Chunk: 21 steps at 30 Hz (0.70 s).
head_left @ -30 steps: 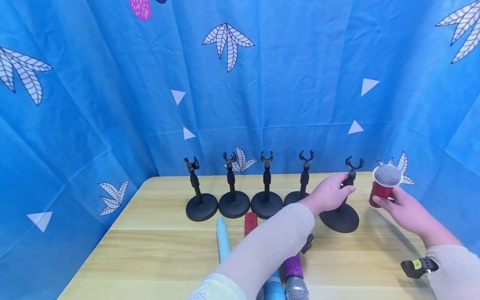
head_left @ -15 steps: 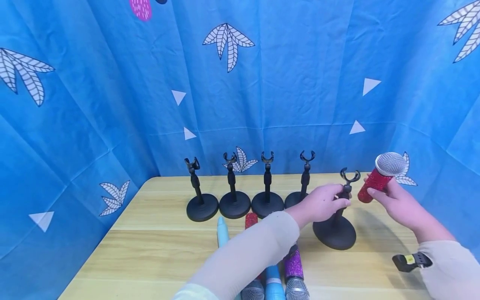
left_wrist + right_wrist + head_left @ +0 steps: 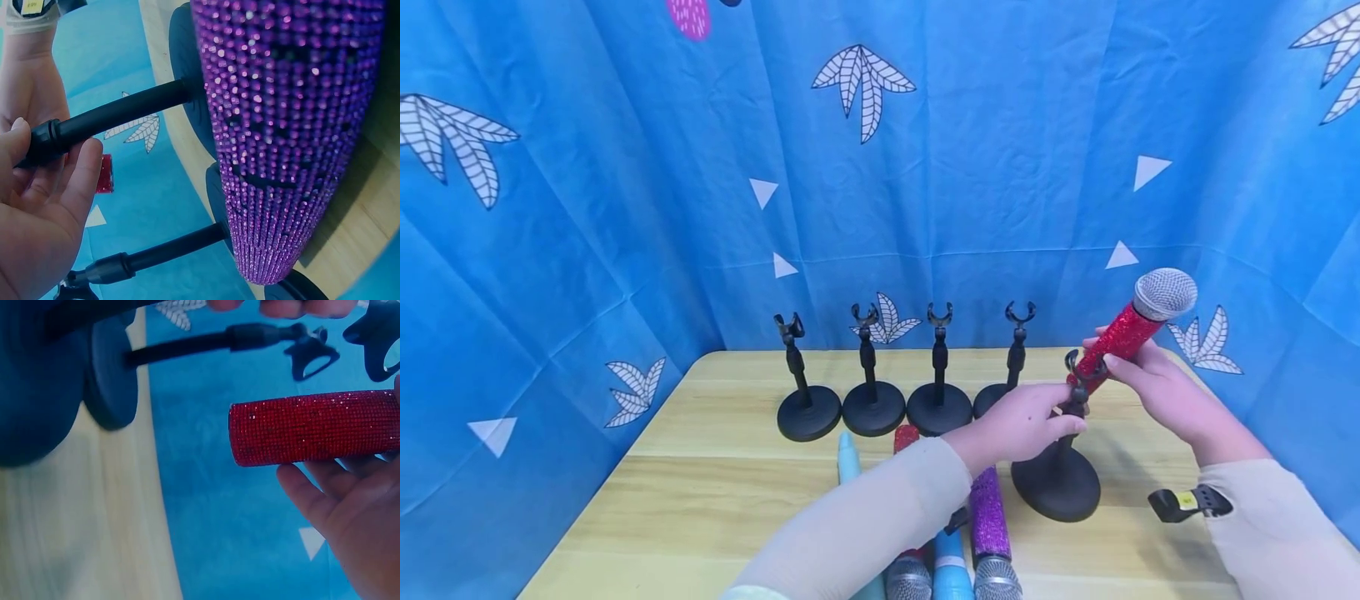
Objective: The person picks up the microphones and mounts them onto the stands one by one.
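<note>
My left hand [image 3: 1026, 421] grips the post of a black microphone stand [image 3: 1057, 487], just under its U-shaped clip. In the left wrist view, thumb and fingers wrap this post [image 3: 122, 117]. A red glittery microphone [image 3: 1122, 335] with a silver mesh head is in my right hand [image 3: 1168, 404]. It tilts, head up to the right, and its lower end overlaps the stand's clip in the head view. The right wrist view shows fingers under the red handle [image 3: 312, 428], its mesh head out of frame. The stand's base looks tipped toward me.
Several black microphone stands with vacant clips, one of them here [image 3: 940, 408], line the table's [image 3: 700, 500] back. More microphones lie in front: light blue [image 3: 848, 458], red [image 3: 906, 437], blue [image 3: 951, 571] and purple [image 3: 990, 521]. A blue curtain [image 3: 1000, 167] hangs behind.
The left hand has drawn the stand nearer and slightly left. The right hand has brought the red microphone leftward, tilting it from near upright until its lower end meets the clip in view.
</note>
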Available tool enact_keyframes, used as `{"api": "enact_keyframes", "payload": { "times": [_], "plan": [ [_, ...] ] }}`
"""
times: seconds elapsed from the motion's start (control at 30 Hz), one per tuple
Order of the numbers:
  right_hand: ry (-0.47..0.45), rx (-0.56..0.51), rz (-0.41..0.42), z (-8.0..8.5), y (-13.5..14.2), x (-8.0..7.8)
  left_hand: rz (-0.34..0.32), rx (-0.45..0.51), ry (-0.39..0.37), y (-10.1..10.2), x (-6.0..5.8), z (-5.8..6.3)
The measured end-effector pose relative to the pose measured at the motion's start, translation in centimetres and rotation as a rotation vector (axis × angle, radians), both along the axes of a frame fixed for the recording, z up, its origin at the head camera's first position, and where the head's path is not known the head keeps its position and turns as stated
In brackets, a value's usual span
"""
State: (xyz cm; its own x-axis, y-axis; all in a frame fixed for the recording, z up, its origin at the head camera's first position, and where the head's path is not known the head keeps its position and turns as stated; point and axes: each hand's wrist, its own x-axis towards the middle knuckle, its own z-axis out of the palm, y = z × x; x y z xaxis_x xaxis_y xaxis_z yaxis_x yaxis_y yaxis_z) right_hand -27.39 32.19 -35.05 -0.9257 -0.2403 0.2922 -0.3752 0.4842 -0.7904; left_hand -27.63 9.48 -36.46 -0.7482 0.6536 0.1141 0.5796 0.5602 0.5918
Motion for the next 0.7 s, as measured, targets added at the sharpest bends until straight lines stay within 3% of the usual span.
{"api": "enact_keyframes", "payload": {
  "times": [0.53, 0.7],
  "plan": [
    [-0.03, -0.218, 0.242, 1.3, -2.5, -0.7, -0.005, -0.025, 0.04, -1.0, 0.6, 0.0],
    [-0.002, -0.165, 0.204, 1.3, -3.1, -0.5, -0.01, -0.023, 0.03, -0.9, 0.5, 0.0]
  ]
}}
